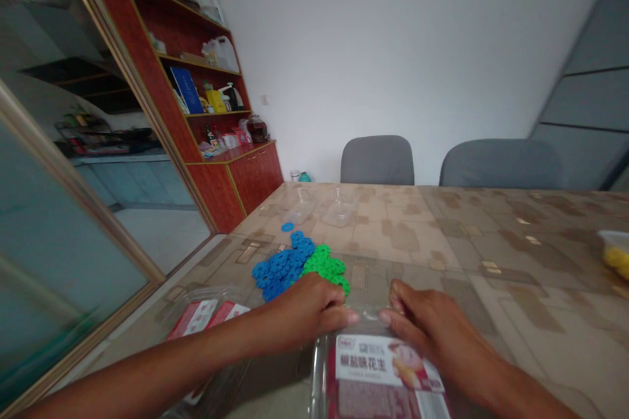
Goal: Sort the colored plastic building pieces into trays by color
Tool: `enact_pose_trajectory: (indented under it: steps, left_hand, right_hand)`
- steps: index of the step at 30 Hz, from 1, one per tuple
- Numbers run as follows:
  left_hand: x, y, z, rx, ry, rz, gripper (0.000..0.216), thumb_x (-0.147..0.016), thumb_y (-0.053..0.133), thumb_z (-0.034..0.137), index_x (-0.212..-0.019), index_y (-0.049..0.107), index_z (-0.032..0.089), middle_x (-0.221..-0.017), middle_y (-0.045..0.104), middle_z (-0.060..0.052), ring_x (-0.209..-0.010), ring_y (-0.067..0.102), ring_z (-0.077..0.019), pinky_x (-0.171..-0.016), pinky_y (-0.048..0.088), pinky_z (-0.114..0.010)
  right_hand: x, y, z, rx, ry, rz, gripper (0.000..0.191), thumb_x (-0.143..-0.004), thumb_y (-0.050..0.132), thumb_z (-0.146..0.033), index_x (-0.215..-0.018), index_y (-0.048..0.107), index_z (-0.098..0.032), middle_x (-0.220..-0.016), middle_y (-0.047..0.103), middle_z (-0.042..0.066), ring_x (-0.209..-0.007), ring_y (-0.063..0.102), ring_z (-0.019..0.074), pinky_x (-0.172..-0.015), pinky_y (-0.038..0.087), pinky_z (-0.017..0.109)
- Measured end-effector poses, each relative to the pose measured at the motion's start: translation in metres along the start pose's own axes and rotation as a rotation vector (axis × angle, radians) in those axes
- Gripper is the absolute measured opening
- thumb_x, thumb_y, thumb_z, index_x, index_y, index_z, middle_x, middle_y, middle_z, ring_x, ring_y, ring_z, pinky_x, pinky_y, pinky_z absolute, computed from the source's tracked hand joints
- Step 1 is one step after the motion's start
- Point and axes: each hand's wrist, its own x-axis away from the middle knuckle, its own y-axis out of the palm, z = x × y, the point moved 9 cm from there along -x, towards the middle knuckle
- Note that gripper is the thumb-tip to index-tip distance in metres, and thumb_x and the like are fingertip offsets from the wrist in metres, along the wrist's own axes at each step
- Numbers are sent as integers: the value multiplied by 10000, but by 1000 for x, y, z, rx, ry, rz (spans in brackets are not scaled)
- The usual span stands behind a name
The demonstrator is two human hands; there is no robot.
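A clear plastic box with a red and white label [366, 366] is at the bottom middle, close to me. My left hand [314, 304] pinches the far edge of its lid with fingers curled. On the same edge, a little to the right, my right hand [422, 317] grips with its thumb along the rim. Just beyond my left hand lie a pile of blue notched discs [282, 268] and a pile of green notched discs [327, 262]. Under my left forearm, partly hidden, are more clear boxes with red labels [196, 317].
Two clear plastic trays [339, 209] stand farther back on the patterned table [393, 229]. A container of yellow pieces [616, 255] is at the right edge. Two grey chairs [377, 160] stand behind the table. A red wooden shelf unit [255, 173] is at the left.
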Motion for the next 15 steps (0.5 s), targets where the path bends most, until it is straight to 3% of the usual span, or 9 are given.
enact_pose_trajectory:
  steps: [5,11,15]
  left_hand:
    - [3,1,-2,201,6,13,334,-910,573,373,-669,453,176,-583,422,68,-542,402,-89,-478,225,-206]
    - [11,20,-5,616,-64,-132,379,-903,541,547,-828,516,176,-571,499,61,-437,420,-80,-418,298,-175]
    - [17,13,-15,725,-99,-36,538,-810,608,685,-853,575,150,-585,439,72,-422,324,-60,-379,267,-169]
  right_hand:
    - [2,0,-3,-166,-41,-28,283,-976,391,-405,-740,368,-250,-609,497,-37,-539,472,145,-525,272,271]
    - [4,-1,3,-440,-11,-64,400,-993,369,-518,-714,416,-234,-619,474,-42,-564,450,137,-545,324,263]
    - [10,-6,16,-604,95,-46,474,-983,357,-594,-706,454,-222,-703,488,-12,-675,496,167,-629,393,284]
